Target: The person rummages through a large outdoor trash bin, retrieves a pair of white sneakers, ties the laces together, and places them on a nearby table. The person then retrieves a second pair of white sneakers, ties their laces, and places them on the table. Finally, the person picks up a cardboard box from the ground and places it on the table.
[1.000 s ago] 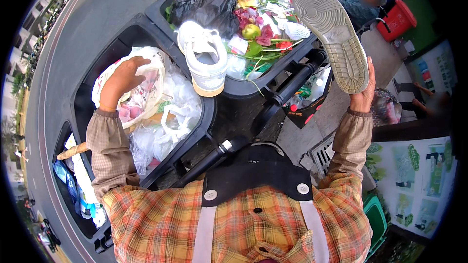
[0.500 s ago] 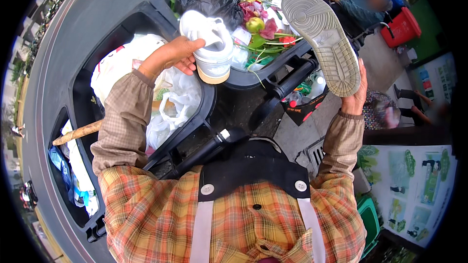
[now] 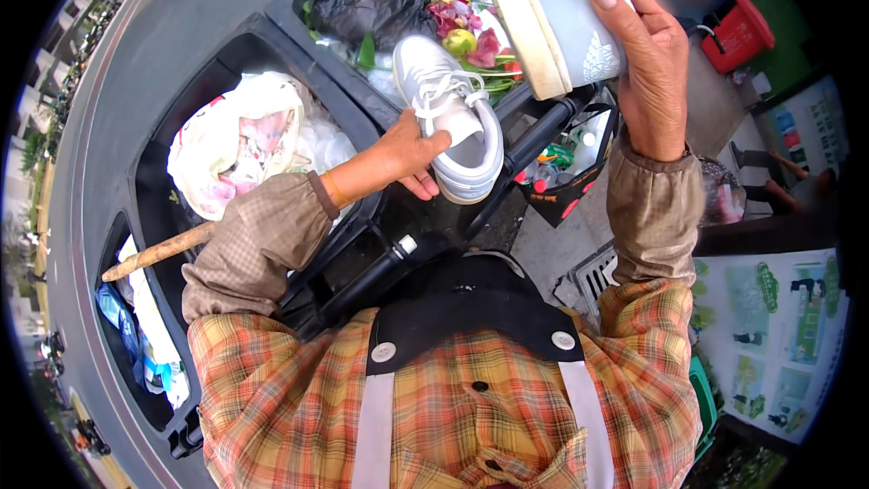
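Observation:
My left hand [image 3: 403, 158] is closed on the heel side of a white lace-up sneaker [image 3: 462, 149], thumb at the collar. Its toe points away, over the edge of a bin holding flowers, fruit and a black bag. My right hand [image 3: 654, 63] grips a second, matching sneaker [image 3: 568, 32] with pale grey-blue panels and a cream sole. That one is raised close to me at the upper right, tilted, its heel low and its sole edge facing left. The upper frame edge cuts off part of it.
Open dark bins stand ahead and left; one [image 3: 163, 172] holds white plastic bags [image 3: 240, 140], with a wooden stick [image 3: 158, 251] across its edge. A black plastic bag [image 3: 385, 0] lies in the far bin. Bottles fill a dark box [image 3: 566, 186]. A red bin [image 3: 738, 36] and people are at right.
The left sneaker has moved right and turned, now showing its laces and opening. The right one has risen and rolled from sole-on to side-on, with my thumb now across its side.

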The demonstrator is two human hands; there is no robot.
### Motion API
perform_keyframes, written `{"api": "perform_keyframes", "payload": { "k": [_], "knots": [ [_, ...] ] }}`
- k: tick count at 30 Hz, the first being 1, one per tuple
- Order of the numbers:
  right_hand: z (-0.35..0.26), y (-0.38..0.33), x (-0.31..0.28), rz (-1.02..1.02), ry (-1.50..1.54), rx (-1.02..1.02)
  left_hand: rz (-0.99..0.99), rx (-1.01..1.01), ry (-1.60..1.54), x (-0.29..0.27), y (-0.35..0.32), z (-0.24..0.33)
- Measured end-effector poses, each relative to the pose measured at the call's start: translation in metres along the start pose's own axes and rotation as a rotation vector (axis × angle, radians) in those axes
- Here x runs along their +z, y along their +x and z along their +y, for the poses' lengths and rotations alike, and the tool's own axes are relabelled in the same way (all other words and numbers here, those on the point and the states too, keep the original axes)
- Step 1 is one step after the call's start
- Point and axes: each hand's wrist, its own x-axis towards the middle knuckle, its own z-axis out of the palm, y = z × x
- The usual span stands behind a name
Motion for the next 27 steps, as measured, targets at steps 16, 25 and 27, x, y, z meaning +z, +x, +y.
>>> {"api": "perform_keyframes", "payload": {
  "k": [16,25,27],
  "knots": [
    [0.092,-0.079,0.172,-0.47,-0.917,-0.293,0.651,0.392,0.339,-0.071,-0.121,-0.014],
    [0.083,-0.081,0.162,-0.498,-0.815,-0.328,0.672,0.476,1.043,-0.096,0.005,0.008],
    [0.075,-0.07,0.144,-0.644,-0.656,-0.286,0.671,0.581,1.047,-0.1,0.017,0.006]
  ]
}}
